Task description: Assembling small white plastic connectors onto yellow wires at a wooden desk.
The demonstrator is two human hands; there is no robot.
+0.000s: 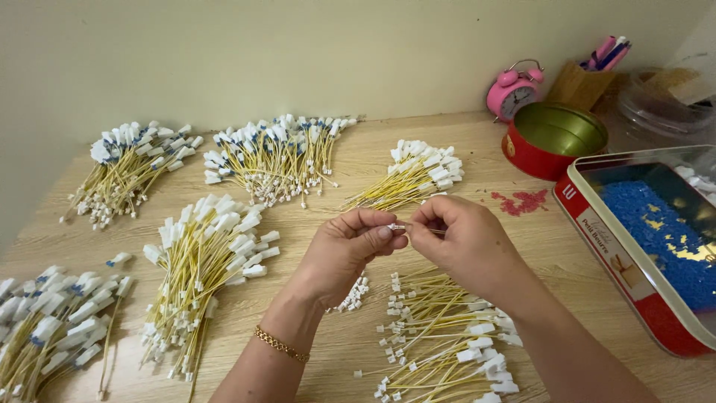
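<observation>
A: Where's the wire?
B: Thin yellow wire [418,228] pinched between left hand [350,250] and right hand [462,242], lying left-right above the counter [358,172]. Small white connector [395,226] at left fingertips.
A: Hidden?
B: Wire's right end is inside the right fist; connector detail too small.

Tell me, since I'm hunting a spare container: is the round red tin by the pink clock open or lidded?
Open. The round red tin has no lid on it, and its bare gold inside shows; nothing is visible in it.
</observation>
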